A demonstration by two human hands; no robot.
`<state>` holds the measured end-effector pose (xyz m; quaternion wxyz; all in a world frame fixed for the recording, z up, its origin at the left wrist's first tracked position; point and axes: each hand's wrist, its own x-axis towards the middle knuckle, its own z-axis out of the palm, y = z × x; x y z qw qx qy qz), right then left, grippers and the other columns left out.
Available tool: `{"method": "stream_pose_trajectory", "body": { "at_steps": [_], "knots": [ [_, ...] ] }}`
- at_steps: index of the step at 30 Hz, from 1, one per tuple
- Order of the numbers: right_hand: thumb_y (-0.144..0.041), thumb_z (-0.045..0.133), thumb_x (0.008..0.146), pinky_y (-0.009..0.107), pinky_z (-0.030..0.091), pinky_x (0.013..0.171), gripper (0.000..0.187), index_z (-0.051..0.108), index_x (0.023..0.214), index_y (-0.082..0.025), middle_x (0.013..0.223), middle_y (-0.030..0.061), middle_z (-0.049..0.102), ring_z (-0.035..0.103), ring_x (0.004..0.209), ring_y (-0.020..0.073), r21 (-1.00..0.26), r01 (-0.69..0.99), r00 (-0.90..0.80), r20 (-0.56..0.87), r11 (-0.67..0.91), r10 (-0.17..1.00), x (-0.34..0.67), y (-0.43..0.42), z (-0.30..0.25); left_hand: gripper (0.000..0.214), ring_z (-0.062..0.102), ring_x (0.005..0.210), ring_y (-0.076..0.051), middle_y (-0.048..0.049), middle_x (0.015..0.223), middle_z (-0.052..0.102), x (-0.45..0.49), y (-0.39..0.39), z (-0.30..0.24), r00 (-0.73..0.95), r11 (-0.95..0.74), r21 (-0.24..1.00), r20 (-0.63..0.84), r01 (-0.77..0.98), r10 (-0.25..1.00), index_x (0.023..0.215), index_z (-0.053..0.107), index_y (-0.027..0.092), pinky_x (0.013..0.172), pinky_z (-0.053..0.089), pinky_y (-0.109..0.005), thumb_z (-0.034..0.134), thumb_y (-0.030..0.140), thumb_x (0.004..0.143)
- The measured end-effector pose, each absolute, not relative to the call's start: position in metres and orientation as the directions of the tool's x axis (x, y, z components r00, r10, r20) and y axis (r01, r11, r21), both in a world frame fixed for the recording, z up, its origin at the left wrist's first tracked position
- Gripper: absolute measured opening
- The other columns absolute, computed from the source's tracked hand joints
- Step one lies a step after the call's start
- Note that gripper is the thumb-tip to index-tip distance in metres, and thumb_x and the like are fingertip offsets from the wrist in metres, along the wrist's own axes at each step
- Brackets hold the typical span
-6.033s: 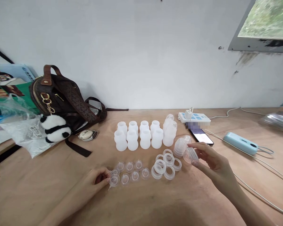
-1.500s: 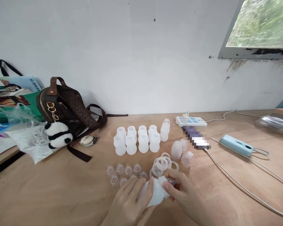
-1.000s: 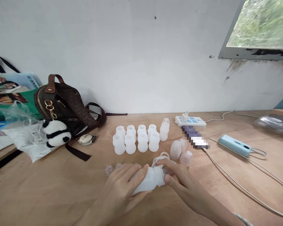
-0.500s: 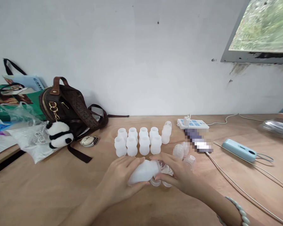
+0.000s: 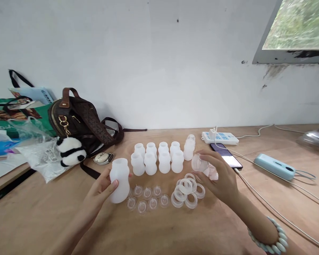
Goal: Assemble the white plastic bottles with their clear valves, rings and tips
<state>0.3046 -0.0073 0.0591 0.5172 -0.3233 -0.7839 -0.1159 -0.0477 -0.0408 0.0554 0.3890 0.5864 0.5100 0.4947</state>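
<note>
My left hand (image 5: 102,186) is wrapped round a frosted white baby bottle (image 5: 120,182), upright with its neck uncovered. Between the thumb and fingers of my right hand (image 5: 215,170) is a clear bottle cap (image 5: 197,163), tilted over the table beside other clear caps (image 5: 214,173) partly hidden by the hand. Several clear nipples (image 5: 153,203) lie in rows in front of the bottle. Translucent collar rings (image 5: 185,186) form a loose pile below my right hand. Behind them, more white bottles (image 5: 164,163) stand uncapped in two rows, and one capped bottle (image 5: 189,148) stands at their right.
At the back right are a power strip (image 5: 220,138), a phone (image 5: 228,157) and a light blue device (image 5: 275,166), with cables running across the table. On the left stand a brown backpack (image 5: 78,122) with a panda charm (image 5: 71,151), a plastic bag (image 5: 39,154) and a computer mouse (image 5: 103,158).
My hands have moved apart. The bottle, tilted between both hands before, is now upright in my left hand farther left. My right hand has gone right and holds a clear cap.
</note>
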Motion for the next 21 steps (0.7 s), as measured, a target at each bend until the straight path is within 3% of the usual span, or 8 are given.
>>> {"method": "stream_pose_trajectory", "body": {
  "at_steps": [3,5,7,9,14,18,21],
  "knots": [
    [-0.03,0.063,0.092,0.039,0.058,0.076,0.042,0.046,0.13,-0.024,0.106,0.0106,0.067,0.068,0.092,0.0259,-0.334,0.577,-0.247,0.799,0.746,0.549,0.305,-0.014,0.062,0.052,0.069,0.109,-0.031,-0.0104,0.118,0.074,-0.025,-0.035,0.065,0.062,-0.291,0.916,0.285,0.277,0.956,0.126,0.061,0.025,0.086,0.059,-0.038,0.07,0.053,0.084],
    [-0.032,0.062,0.091,0.035,0.057,0.072,0.048,0.043,0.135,-0.025,0.101,0.0077,0.068,0.067,0.086,0.023,-0.446,0.489,-0.363,0.677,0.75,0.64,0.301,-0.021,0.063,0.048,0.068,0.111,-0.031,-0.0101,0.121,0.071,-0.003,-0.033,0.071,0.118,-0.38,0.857,0.362,0.347,0.925,0.121,0.062,0.025,0.089,0.058,-0.04,0.074,0.049,0.081],
    [-0.033,0.063,0.09,0.033,0.055,0.073,0.054,0.042,0.139,-0.025,0.102,0.0061,0.068,0.066,0.086,0.0214,-0.517,0.408,-0.492,0.57,0.752,0.658,0.295,-0.028,0.065,0.042,0.067,0.108,-0.029,-0.0082,0.118,0.071,0.018,-0.033,0.075,0.204,-0.456,0.766,0.409,0.453,0.889,0.118,0.063,0.025,0.088,0.057,-0.041,0.075,0.043,0.082],
    [-0.032,0.064,0.088,0.031,0.054,0.072,0.05,0.047,0.134,-0.024,0.102,0.0061,0.068,0.065,0.086,0.0205,-0.529,0.351,-0.579,0.526,0.773,0.623,0.288,-0.033,0.067,0.04,0.066,0.105,-0.028,-0.0061,0.114,0.071,0.037,-0.034,0.076,0.306,-0.551,0.628,0.463,0.549,0.832,0.118,0.064,0.026,0.089,0.055,-0.042,0.076,0.04,0.082],
    [-0.031,0.061,0.088,0.026,0.046,0.059,0.012,0.059,0.094,-0.021,0.082,0.0026,0.064,0.057,0.068,0.0161,-0.507,0.377,-0.568,0.534,0.775,0.626,0.288,-0.034,0.082,0.051,0.06,0.109,-0.029,-0.0077,0.116,0.07,0.061,-0.03,0.07,0.429,-0.713,0.366,0.605,0.598,0.671,0.132,0.055,0.026,0.093,0.05,-0.045,0.071,0.045,0.087],
    [-0.036,0.058,0.089,0.027,0.043,0.058,0.014,0.058,0.085,-0.022,0.071,0.0002,0.061,0.054,0.063,0.0161,-0.458,0.528,-0.406,0.603,0.715,0.687,0.315,-0.025,0.106,0.067,0.049,0.126,-0.034,-0.0128,0.136,0.06,0.056,-0.03,0.069,0.419,-0.732,0.298,0.663,0.613,0.621,0.145,0.04,0.026,0.105,0.039,-0.05,0.068,0.051,0.089],
    [-0.039,0.056,0.089,0.027,0.038,0.055,0.02,0.056,0.078,-0.023,0.063,-0.0023,0.052,0.047,0.057,0.0148,-0.425,0.683,-0.28,0.599,0.594,0.75,0.342,-0.01,0.123,0.054,0.05,0.124,-0.032,-0.0118,0.133,0.059,0.045,-0.033,0.069,0.353,-0.713,0.313,0.702,0.628,0.619,0.141,0.042,0.025,0.104,0.04,-0.048,0.062,0.046,0.094]
  ]
}}
